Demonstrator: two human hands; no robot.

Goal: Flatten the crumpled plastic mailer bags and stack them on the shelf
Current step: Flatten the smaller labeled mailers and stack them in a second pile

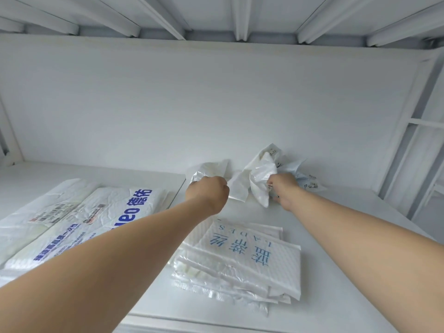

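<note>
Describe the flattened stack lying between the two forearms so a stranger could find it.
Start at the white shelf, then go to its front edge, near the middle. The stack there is smaller than the left pile, and its top mailer carries thin pale-blue characters rather than bold dark-blue print.

The place looks like a storage or packing corner. A white metal shelf carries the goods, with the ribbed underside of the next shelf close overhead and a bare white back panel behind. White uprights frame the right side. Flattened printed courier mailers lie in a left stack and a middle stack, with crumpled mailer bags by the back panel.
</note>
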